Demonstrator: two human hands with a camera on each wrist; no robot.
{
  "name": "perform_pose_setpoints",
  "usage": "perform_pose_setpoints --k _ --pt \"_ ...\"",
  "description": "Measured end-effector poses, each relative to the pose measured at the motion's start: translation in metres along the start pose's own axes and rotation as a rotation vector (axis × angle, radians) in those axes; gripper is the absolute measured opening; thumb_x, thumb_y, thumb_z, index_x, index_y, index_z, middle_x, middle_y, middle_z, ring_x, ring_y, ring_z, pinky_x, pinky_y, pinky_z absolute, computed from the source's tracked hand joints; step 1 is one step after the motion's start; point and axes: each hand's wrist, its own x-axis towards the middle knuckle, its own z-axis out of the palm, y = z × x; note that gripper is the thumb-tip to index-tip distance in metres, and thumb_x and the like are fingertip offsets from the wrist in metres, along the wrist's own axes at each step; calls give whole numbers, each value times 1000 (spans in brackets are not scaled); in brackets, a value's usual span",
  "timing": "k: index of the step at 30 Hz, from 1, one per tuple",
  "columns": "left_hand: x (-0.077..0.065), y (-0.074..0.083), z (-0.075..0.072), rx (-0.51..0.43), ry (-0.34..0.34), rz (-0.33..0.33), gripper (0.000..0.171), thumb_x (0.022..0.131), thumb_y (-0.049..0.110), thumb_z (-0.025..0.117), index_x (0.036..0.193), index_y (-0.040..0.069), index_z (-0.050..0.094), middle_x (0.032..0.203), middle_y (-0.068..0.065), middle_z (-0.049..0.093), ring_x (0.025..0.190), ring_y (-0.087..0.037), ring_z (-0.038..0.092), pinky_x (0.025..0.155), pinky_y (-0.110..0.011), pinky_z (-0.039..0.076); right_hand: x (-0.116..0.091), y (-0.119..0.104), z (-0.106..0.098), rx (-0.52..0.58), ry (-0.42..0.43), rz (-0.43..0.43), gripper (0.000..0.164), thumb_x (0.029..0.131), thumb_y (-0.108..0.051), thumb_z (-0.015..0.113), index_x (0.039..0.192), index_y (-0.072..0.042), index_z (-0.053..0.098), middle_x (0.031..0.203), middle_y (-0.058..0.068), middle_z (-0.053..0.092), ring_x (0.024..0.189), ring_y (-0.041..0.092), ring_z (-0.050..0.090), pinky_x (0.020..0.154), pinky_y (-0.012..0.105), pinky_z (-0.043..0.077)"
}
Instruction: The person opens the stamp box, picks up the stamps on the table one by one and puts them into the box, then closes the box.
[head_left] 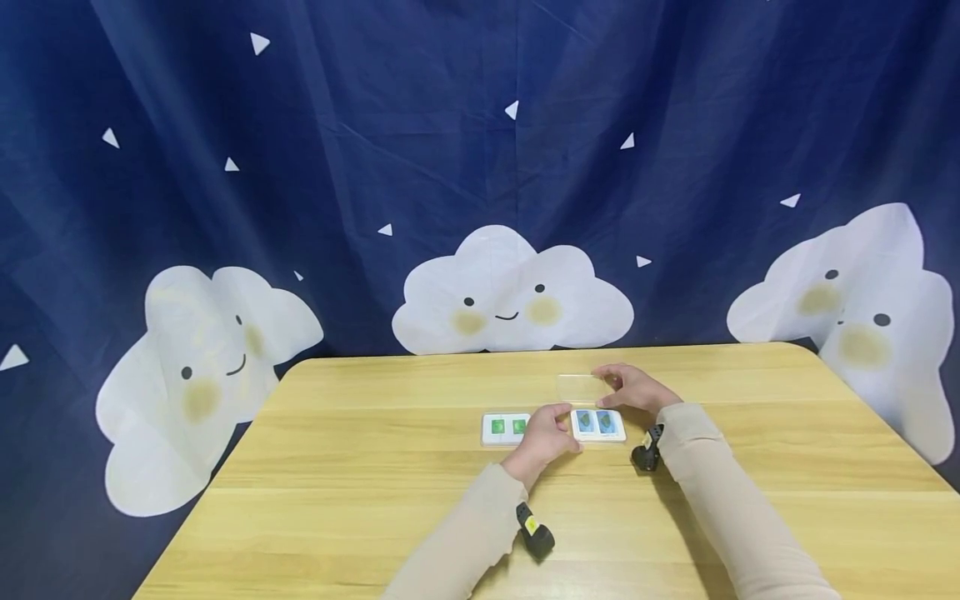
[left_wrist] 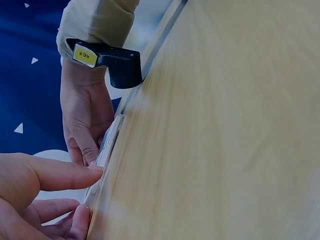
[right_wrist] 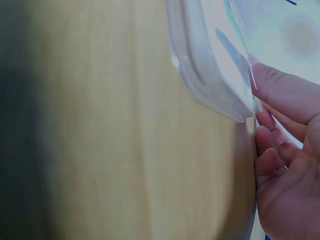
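Observation:
A flat clear plastic case [head_left: 597,425] with two blue-and-green pictures on white lies in the middle of the table. My left hand [head_left: 546,435] grips its left end, thumb on the near edge and fingers on the far side. Just beyond it, my right hand [head_left: 633,390] pinches a clear plastic lid [head_left: 576,388] by its right end. To the left lies a similar case [head_left: 504,428] with two green pictures, its right end partly hidden behind my left hand. In the right wrist view the case [right_wrist: 225,85] stands close to the right thumb.
The light wooden table [head_left: 337,492] has rounded far corners. Behind it hangs a dark blue curtain [head_left: 435,150] with white clouds and small triangles. A black camera is strapped to each wrist, below the beige sleeves [head_left: 720,483].

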Motion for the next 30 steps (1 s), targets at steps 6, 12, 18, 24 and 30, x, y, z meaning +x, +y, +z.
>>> perform_pose_setpoints --k 6,12,18,24,30 --pt "0 -1 1 8 9 -2 73 58 -18 73 126 0 57 92 -5 53 82 -15 47 66 -23 48 -4 0 -1 34 -7 -13 65 77 -11 76 131 8 45 137 30 41 128 49 33 105 58 26" --pt "0 -3 3 16 18 -14 72 58 -18 73 125 1 58 91 -4 53 81 -14 47 65 -22 48 -8 1 -1 96 8 42 67 76 -13 77 132 6 45 136 29 42 125 46 37 104 57 27" --pt "2 -4 3 36 25 -8 71 58 -18 73 125 2 58 91 -3 54 80 -13 48 66 -22 47 -11 2 -4 74 26 19 64 76 -14 77 129 7 47 130 28 48 120 43 43 103 55 31" --pt "2 -2 2 26 26 -4 71 58 -19 72 125 0 58 90 -5 53 80 -15 47 66 -23 48 -16 2 -8 97 38 -9 64 78 -15 75 130 10 47 129 27 50 115 39 46 100 50 35" --pt "2 -1 2 21 27 -9 70 59 -20 72 125 0 58 90 -5 52 80 -14 47 66 -22 50 -22 2 -10 117 36 -59 64 80 -12 74 130 14 44 129 30 49 117 41 46 101 51 36"
